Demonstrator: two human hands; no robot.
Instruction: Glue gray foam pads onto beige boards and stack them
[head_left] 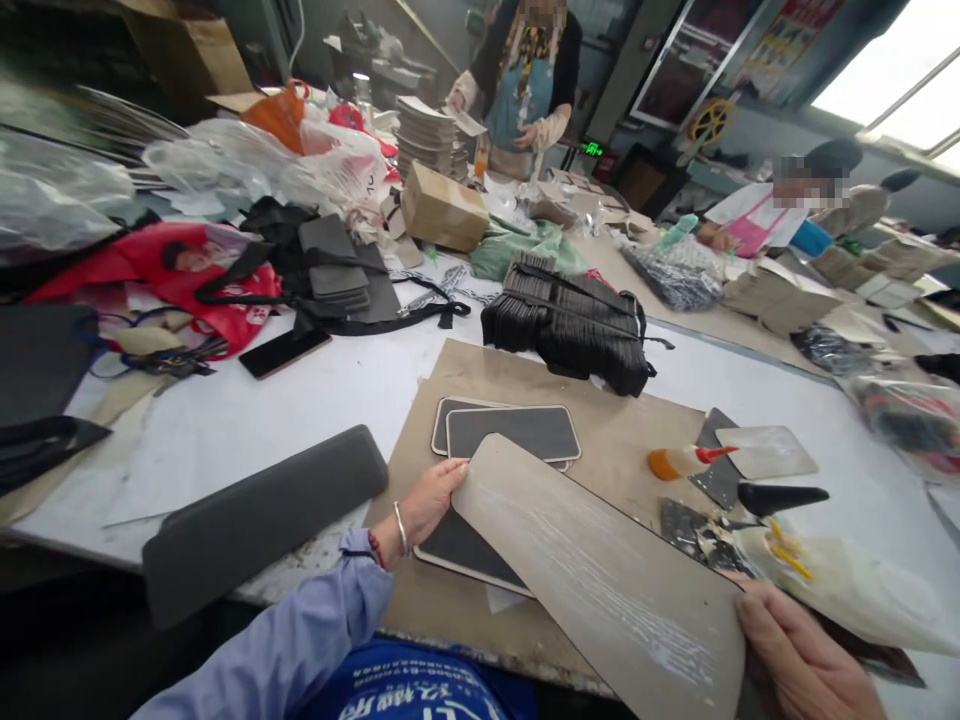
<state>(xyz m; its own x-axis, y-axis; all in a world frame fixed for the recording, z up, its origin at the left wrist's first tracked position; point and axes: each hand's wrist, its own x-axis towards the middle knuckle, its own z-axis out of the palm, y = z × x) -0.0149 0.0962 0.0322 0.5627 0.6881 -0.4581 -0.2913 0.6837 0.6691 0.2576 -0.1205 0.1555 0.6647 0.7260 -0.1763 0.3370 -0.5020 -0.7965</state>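
My left hand [429, 502] pinches the far left end of a long beige panel [600, 570] with rounded corners and whitish glue-like streaks. At the near right end, my right hand [806, 650] grips the same panel, which is held tilted above the table. Beneath it, partly hidden, lies a larger dark grey panel [469, 550] with a pale edge. Just beyond are smaller dark grey panels [517, 432] with pale rims, overlapping on a brown board [622, 420]. To the left of my left hand, long dark grey panels [270, 515] are stacked.
A glue bottle [679, 461] with a red nozzle stands right of the board, near a black-handled tool [780, 498]. Behind are a bundle of black pieces [566, 325], a phone [285, 353] and a cardboard box [444, 207]. Two people [517, 90] work across the tables.
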